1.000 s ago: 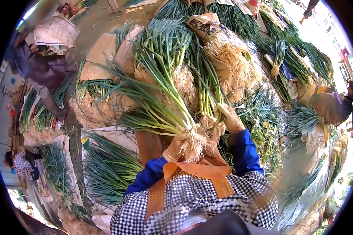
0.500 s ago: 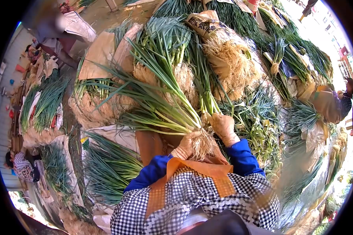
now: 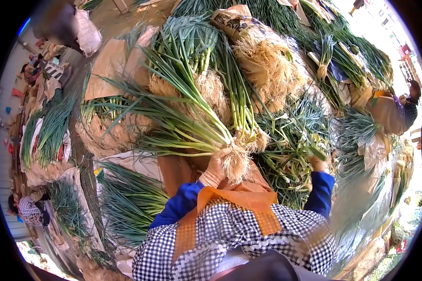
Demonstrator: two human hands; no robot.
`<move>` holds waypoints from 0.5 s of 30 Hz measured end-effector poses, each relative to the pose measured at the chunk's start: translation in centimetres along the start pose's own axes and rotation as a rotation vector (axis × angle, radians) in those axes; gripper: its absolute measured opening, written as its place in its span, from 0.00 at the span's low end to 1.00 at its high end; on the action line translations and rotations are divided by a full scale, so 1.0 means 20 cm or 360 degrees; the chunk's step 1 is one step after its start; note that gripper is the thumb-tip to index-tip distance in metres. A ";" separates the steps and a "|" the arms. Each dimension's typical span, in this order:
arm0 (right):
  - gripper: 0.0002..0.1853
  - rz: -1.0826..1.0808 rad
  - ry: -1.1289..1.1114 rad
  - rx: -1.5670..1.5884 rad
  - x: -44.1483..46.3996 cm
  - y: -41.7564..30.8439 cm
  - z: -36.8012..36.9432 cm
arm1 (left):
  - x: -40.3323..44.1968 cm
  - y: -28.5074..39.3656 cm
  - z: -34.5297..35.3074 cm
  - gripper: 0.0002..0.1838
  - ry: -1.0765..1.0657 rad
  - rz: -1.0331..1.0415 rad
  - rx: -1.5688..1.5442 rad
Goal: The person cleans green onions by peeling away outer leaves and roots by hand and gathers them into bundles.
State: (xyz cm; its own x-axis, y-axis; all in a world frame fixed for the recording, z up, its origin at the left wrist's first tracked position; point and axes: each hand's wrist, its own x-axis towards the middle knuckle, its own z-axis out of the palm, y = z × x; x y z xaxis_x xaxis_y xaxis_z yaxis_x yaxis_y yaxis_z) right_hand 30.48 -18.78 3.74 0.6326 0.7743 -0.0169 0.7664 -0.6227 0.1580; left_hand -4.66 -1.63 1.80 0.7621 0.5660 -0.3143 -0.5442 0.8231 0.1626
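Observation:
My left hand (image 3: 213,169) is closed around the root end of a bunch of green onions (image 3: 206,124), whose long leaves fan out to the upper left. Pale stringy roots (image 3: 236,164) hang over beside the fingers. Out to the right, my right hand (image 3: 320,164) is over a heap of stripped leaves (image 3: 286,161). A short green leaf (image 3: 317,153) lies across its fingertips, and the fingers are too hidden and blurred to read. Another bunch of green onions (image 3: 241,110) lies just beyond the held one, its roots touching or very near the held roots.
Root-end bundles with a printed sack (image 3: 232,21) lie ahead. More green onions (image 3: 131,199) rest on white sheeting at my left. Other people sit at the right (image 3: 391,112) and lower left (image 3: 30,208); one stands at the upper left (image 3: 56,25).
My right hand has left the roots and moved right, over the stripped leaves. My left hand still holds the bunch. The view has shifted slightly.

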 end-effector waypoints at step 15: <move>0.06 -0.1800 0.0235 0.1273 -0.26 -0.83 -0.25 | -0.01 0.01 -0.03 0.18 0.0070 0.0055 -0.0018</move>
State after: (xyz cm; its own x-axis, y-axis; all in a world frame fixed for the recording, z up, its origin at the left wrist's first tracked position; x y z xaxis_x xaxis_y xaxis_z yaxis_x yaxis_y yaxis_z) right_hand 13.84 -11.96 6.13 -0.3451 0.8684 0.3561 0.7350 0.4860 -0.4728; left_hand -5.14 -1.67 1.39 0.7267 0.5914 -0.3494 -0.5741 0.8022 0.1638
